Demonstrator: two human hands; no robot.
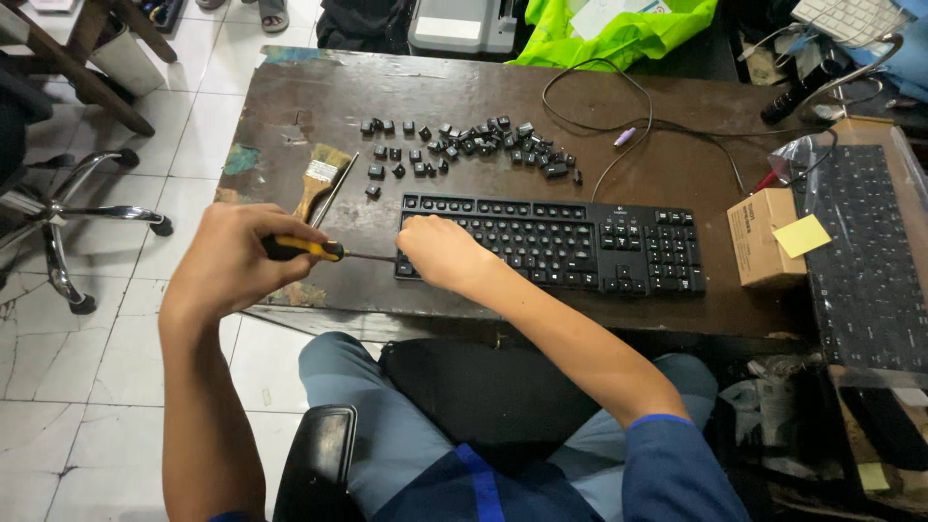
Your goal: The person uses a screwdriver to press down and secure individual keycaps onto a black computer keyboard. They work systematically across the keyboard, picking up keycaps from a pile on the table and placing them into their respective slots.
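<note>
**Screwdriver tip at the keyboard's left edge**

Nearest the camera, the person's lap in grey-blue trousers and the black chair armrest (pixel 314 462) are filling the bottom of the view, with both bare forearms reaching up from there to the tabletop (pixel 290 106).

The left hand (pixel 237 261) is closing its grip fully around the yellow-and-black handle of a screwdriver (pixel 319 250), holding it level; the thin shaft is pointing right, and its tip is meeting the left end of the black keyboard (pixel 580 246). The right hand (pixel 440 249) is lying curled, palm down, on the keyboard's left-hand keys; whether its grip is pinching anything underneath cannot be told. The keyboard is lying flat along the front part of the brown tabletop, its cable (pixel 628 126) looping away behind it.

Just beyond the keyboard, a scatter of loose black keycaps (pixel 464 145) is lying in a rough band. To their left, a paintbrush (pixel 322 174) with a wooden handle is resting near the left hand. At the right, a small cardboard box (pixel 764 237) with a yellow sticky note (pixel 800 235) is standing beside a second dark keyboard (pixel 865 261) in clear wrapping. A chrome chair base (pixel 68 208) is standing on the tiled floor at left.
</note>
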